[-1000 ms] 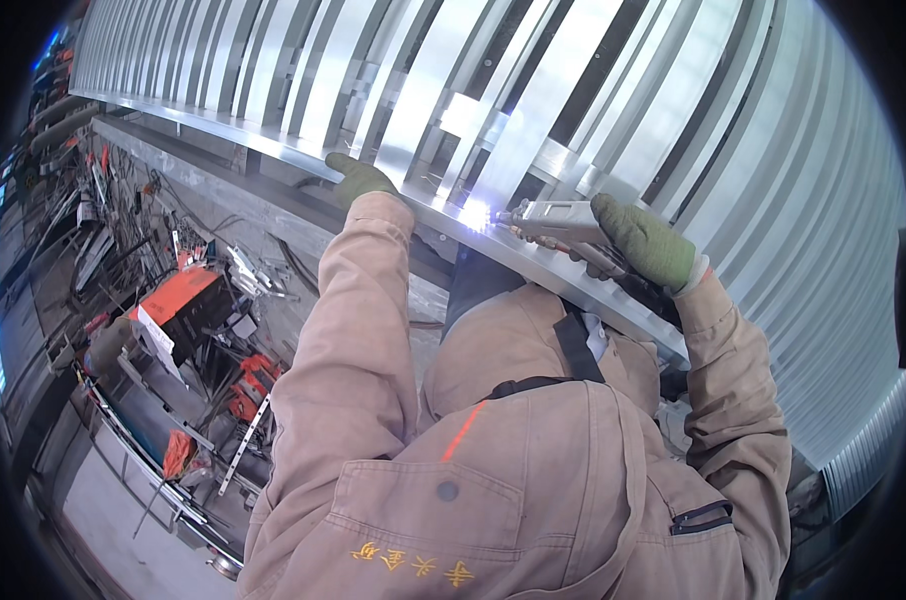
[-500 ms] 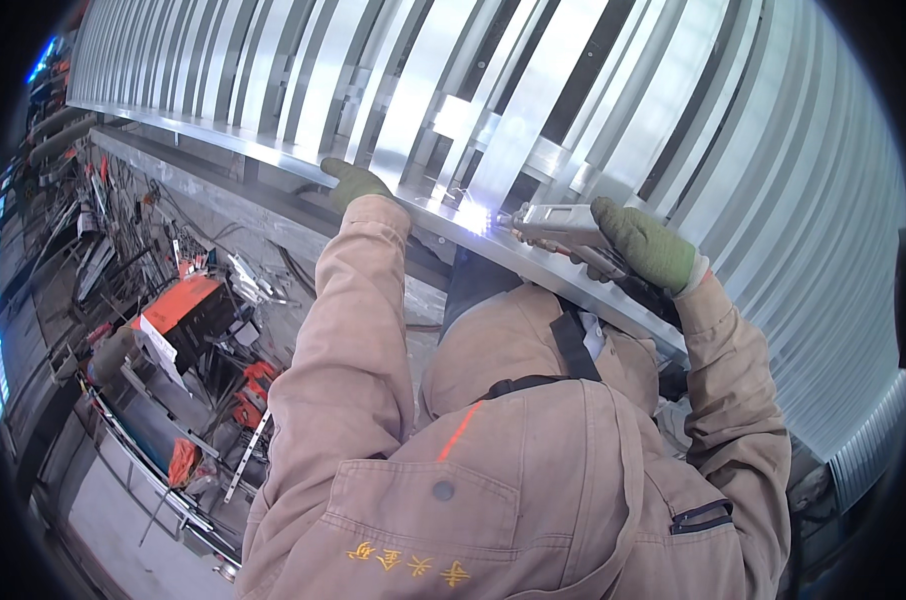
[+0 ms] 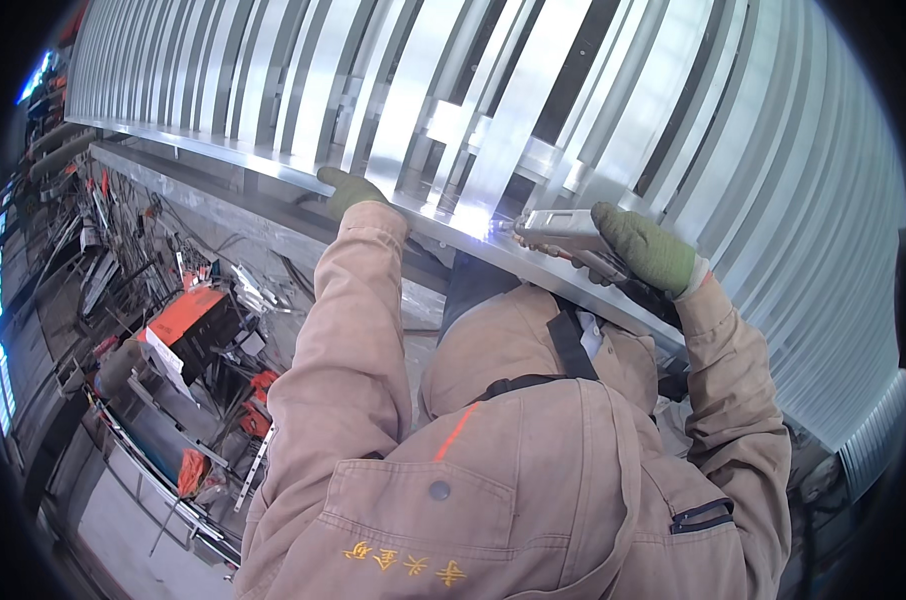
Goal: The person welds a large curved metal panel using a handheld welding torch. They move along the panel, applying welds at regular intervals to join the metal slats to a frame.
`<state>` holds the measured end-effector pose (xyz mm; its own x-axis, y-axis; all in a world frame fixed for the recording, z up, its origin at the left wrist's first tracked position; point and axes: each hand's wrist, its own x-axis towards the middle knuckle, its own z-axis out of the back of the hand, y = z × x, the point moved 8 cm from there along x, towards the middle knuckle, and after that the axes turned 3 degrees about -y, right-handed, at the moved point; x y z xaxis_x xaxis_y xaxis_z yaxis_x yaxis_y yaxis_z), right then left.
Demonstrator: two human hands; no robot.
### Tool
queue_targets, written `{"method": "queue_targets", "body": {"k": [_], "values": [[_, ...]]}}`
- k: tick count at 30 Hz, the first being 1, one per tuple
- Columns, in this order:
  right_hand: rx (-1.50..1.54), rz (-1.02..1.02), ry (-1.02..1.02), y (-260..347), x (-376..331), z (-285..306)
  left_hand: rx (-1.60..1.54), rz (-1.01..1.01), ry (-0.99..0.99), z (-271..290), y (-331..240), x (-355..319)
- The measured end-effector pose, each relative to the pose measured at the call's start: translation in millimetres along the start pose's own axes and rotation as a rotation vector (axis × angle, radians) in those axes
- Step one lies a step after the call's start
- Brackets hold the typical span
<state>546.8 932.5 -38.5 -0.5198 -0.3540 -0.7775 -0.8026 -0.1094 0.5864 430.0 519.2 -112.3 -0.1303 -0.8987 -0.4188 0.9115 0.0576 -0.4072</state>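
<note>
Welding torch (image 3: 558, 232) sits clamped in the gloved right hand (image 3: 651, 250), arcing on the steel rail (image 3: 223, 155); left hand (image 3: 348, 188) lies flat there bracing; next, steady travel along the seam

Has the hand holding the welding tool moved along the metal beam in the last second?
No. The right hand and welding tool sit at the same spot on the beam.
</note>
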Motion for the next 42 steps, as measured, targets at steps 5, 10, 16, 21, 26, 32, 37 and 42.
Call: {"method": "queue_targets", "body": {"k": [5, 10, 16, 21, 26, 32, 37, 42], "values": [[0.012, -0.003, -0.021, 2.4, -7.8, -2.6, -0.019, -0.014, 0.007, -18.8, 13.8, 46.4], [-0.102, 0.114, -0.055, -4.3, -27.2, 5.2, 0.257, -0.145, 0.102, -29.7, 19.7, 74.6], [-0.009, 0.425, -0.277, -47.7, -74.9, 10.0, 0.512, -0.401, 0.042, -41.9, 17.7, 98.6], [0.517, 0.324, -0.566, -49.5, -111.9, -37.9, 0.019, 0.035, 0.206, -36.7, 23.9, 59.1], [0.221, 0.334, -0.728, -49.4, -130.2, -48.9, 0.05, -0.082, 0.531, -33.1, 32.8, 79.8], [0.318, 0.382, -0.873, -59.0, -142.0, -71.5, 0.664, -0.768, 0.785, 2.9, -34.1, 39.0], [0.309, 0.325, -0.89, -62.9, -143.3, -87.8, 0.443, -1.395, 0.973, -38.2, -59.2, -131.4], [0.321, 0.31, -0.907, -51.2, -154.5, -99.3, 0.367, -2.025, 0.958, -96.1, -51.1, -239.8]]}}
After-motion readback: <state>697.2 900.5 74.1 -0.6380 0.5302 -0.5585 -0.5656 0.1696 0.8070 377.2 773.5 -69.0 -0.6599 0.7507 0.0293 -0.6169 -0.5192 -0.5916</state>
